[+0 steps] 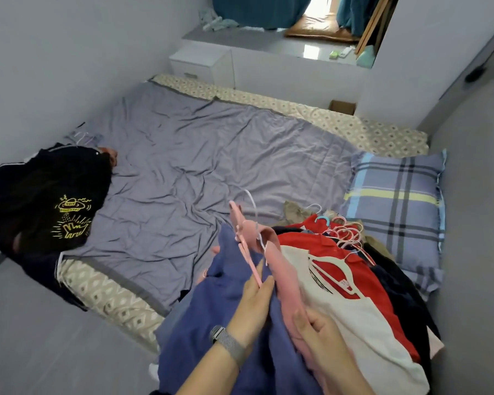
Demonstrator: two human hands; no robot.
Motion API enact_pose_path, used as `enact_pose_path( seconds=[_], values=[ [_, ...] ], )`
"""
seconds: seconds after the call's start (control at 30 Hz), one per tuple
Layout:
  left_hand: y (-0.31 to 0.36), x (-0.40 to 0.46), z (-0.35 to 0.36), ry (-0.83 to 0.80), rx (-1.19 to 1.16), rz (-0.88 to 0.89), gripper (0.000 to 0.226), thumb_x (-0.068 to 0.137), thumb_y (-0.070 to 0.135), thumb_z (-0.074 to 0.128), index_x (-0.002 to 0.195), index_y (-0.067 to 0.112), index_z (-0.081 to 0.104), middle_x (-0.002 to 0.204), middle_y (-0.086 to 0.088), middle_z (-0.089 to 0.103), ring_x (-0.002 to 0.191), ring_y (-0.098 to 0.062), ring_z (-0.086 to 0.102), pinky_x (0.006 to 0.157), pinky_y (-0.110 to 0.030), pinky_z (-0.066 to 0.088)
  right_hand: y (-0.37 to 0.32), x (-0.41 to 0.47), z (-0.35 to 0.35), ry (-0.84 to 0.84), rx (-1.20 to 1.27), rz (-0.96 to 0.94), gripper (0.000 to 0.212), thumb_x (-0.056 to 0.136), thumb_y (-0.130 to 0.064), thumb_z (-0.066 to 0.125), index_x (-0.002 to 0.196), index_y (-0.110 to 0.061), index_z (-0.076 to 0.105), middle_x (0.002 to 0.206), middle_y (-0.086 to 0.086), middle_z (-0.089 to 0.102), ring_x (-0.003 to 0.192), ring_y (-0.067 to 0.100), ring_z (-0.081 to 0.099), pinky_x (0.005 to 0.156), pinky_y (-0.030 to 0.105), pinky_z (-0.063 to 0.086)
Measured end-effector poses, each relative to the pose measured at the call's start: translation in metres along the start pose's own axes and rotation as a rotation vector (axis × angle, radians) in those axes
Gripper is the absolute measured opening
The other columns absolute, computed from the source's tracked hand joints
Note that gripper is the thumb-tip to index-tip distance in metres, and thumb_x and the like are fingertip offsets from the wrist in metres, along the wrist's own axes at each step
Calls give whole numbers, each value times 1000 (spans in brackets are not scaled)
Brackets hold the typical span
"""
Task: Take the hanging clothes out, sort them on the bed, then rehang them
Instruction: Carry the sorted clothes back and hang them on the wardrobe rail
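Our left hand pinches the thin pink hanger between its fingers, while our right hand curls round the soft pink garment lying over the blue garment. Just beside them on the bed, a heap of red, white and dark clothes lies with its plastic hangers bunched near the plaid pillow. A black printed top sits well apart at the far side. We judge sorting barely begun, rehanging untouched

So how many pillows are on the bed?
1. The plaid pillow lies at the right side of the bed, beside the pile of clothes. Others may be hidden.
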State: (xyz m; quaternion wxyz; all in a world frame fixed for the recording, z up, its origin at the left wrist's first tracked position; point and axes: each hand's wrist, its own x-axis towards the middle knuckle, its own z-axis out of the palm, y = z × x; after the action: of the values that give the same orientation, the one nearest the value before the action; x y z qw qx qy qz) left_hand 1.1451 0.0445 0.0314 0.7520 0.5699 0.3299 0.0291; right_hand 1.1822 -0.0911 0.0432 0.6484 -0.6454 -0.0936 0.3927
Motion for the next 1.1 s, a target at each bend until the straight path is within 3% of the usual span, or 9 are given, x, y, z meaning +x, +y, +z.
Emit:
enact_pose_path(
  seconds=[0.1,0.23,0.3,0.5,0.6,0.7,0.83,0.97,1.1],
  values=[
    [5,-18,-18,29,-69,29,43,85,41,56,127,35,50,129,8,55,120,-3,51,103,-25,39,-18,-18,24,-125,-12,-56,53,53,-70,71,60,-18,68,48,-8,52,43,-1,39,42,11,31],
    [19,-50,-56,131,-192,79,31,89,19,58,120,16,55,119,-7,64,114,-21,59,101,-37,44,-37,-27,59,-279,-277,-124,34,83,-35,60,57,-14,54,54,-12,44,52,2,35,52,16,29],
    [32,-71,-85,158,-255,111,27,86,18,59,112,13,59,112,-12,67,111,-27,61,95,-38,48,-44,-30,88,-289,-431,-155,42,77,-44,61,63,-4,55,58,-8,46,57,3,37,55,21,31],
    [56,-158,-189,199,-293,258,31,93,9,50,122,19,54,118,-1,66,112,-13,60,98,-30,46,-59,-59,230,-258,-846,-329,57,54,-55,61,97,-18,55,88,-1,66,80,5,63,74,23,51],
    [56,-207,-248,252,-282,323,26,93,0,45,113,12,57,95,8,73,91,0,66,75,-13,50,-62,-84,304,-374,-981,-441,25,70,-42,56,90,-32,43,91,-13,56,79,1,53,70,11,42],
    [51,-259,-311,395,-268,356,18,90,8,54,107,6,59,93,1,71,87,-2,65,74,-15,49,-49,-108,377,-437,-942,-556,18,74,-47,53,81,-43,38,89,-18,49,82,-2,47,67,-1,35],
    [39,-327,-386,610,-280,418,32,76,22,56,105,10,62,96,1,70,93,-6,62,81,-20,48,-23,-133,468,-654,-756,-494,37,78,-43,61,114,-34,61,109,-18,66,104,-8,58,89,11,44],
    [26,-390,-446,809,-271,460,31,77,24,58,107,16,64,102,-2,71,98,-10,64,85,-23,50,-10,-155,551,-915,-670,-411,26,85,-15,66,99,-36,66,97,-24,69,90,-13,60,78,9,43],
    [4,-443,-494,1026,-322,466,24,83,20,58,106,16,64,99,-2,71,92,-6,64,79,-18,49,14,-171,628,-1183,-725,-373,24,86,-14,65,99,-35,65,95,-29,68,88,-14,61,76,6,42]
  ],
)
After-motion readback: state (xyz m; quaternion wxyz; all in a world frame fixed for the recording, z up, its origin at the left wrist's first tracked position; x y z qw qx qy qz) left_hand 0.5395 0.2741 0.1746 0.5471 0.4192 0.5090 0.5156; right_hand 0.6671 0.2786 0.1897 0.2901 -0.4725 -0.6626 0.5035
